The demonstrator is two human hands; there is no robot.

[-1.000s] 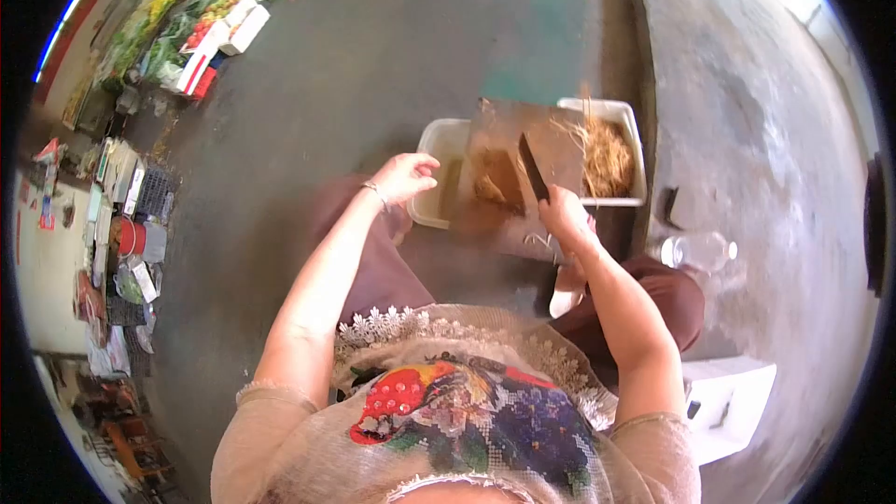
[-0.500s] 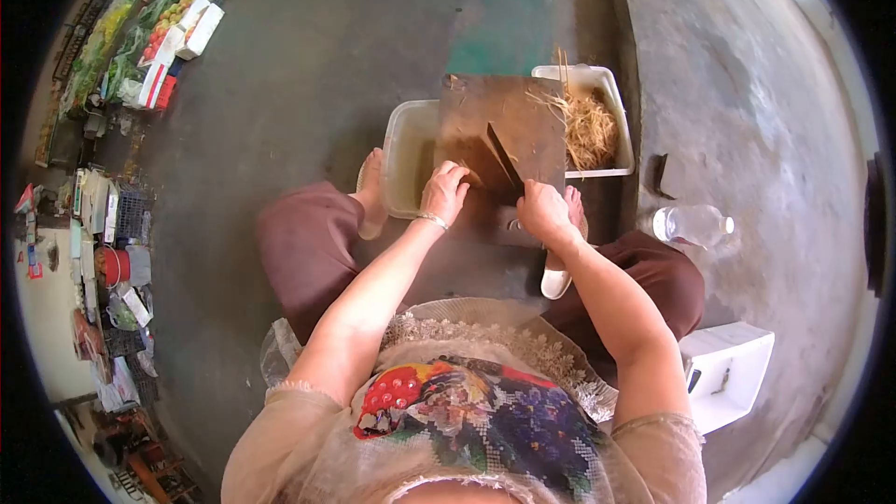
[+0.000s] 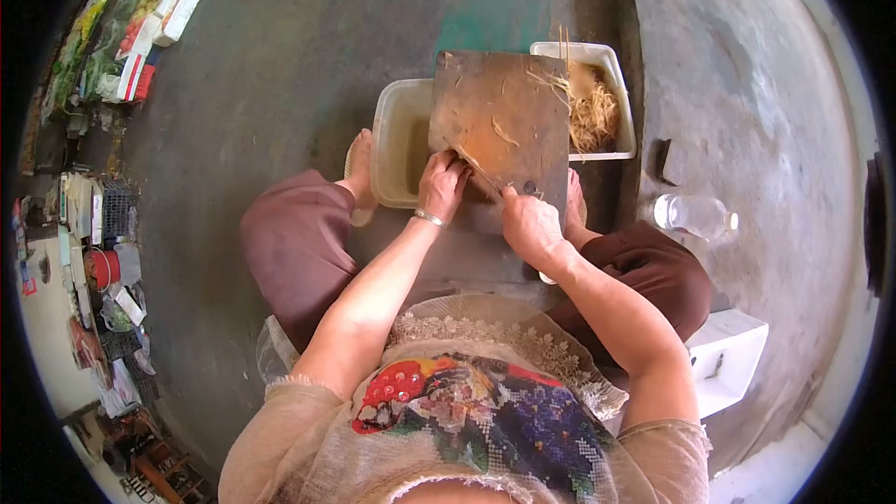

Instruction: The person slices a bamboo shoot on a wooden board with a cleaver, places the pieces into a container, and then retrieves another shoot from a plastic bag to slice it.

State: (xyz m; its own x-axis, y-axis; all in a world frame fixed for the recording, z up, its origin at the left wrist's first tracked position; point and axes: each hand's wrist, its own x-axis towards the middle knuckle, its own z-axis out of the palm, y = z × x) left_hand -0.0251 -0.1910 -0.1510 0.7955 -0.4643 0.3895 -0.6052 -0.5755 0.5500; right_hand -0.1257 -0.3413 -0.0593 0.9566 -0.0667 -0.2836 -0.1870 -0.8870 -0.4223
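Note:
My right hand (image 3: 532, 227) is closed round the handle of a knife (image 3: 481, 177). Its dark blade slants up and left across the lower part of a worn wooden chopping board (image 3: 504, 84). Beside the blade, at the board's lower left, my left hand (image 3: 441, 189) has its fingers curled and pressed down; what lies under them is hidden. A few pale shreds (image 3: 504, 133) are scattered on the wood, and some hang over its upper right edge. The board rests partly over a translucent tub (image 3: 381, 154) at its left.
A white tub (image 3: 627, 121) with tan shreds (image 3: 595, 117) and two thin sticks stands right of the board. Farther right are a clear plastic bottle (image 3: 695, 216) and a white box (image 3: 742, 355). Vegetable crates (image 3: 177, 17) and stacked goods (image 3: 103, 271) line the left side.
The knife has swung from raised and pointing up the board to a lower slant beside my left fingers. My right hand has shifted slightly left and down. The view has moved a little.

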